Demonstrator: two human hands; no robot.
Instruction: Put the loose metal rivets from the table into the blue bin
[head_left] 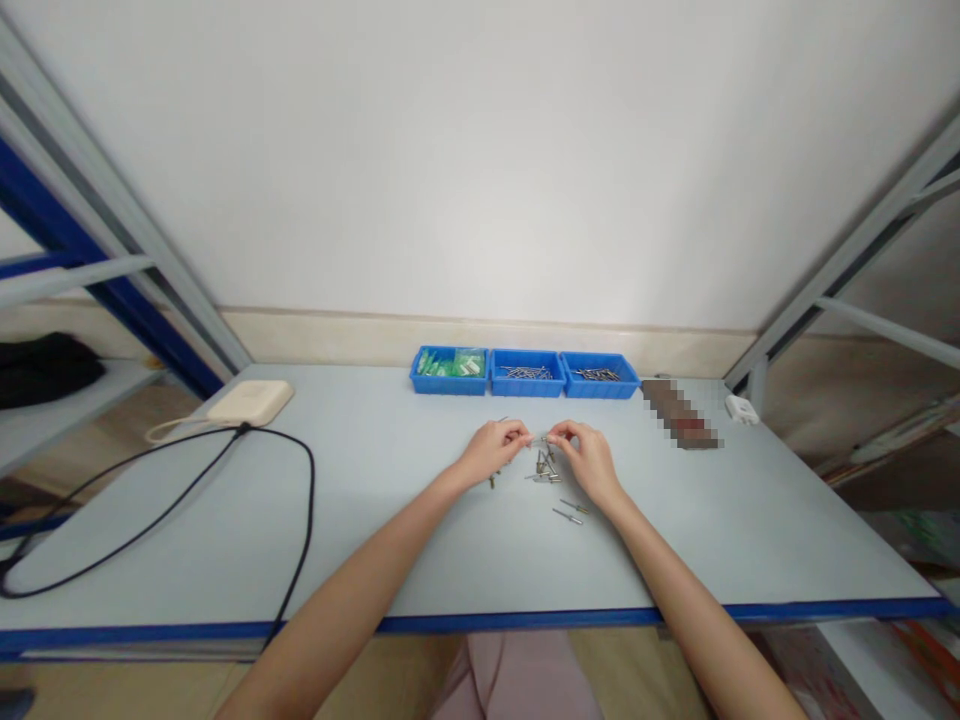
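Observation:
Between my two hands, above the table [450, 560], is a small metal rivet [541, 440] with a thin pin. My left hand [495, 448] pinches one end of it at the left. On the other side my right hand [585, 455] has its fingertips closed on the other end. A loose pile of similar rivets [546, 475] lies just below the fingertips. Two more rivets [568, 516] rest nearer the front edge. Beside and partly under my left hand shows another small piece [492, 482], mostly hidden.
Three blue bins stand along the wall: one with green packets [450, 370], two with thin metal pieces [527, 373] [600, 375]. A pixelated object [681, 415] and a white adapter [742, 409] lie right. Left are a cream box [251, 402] and black cable [312, 490].

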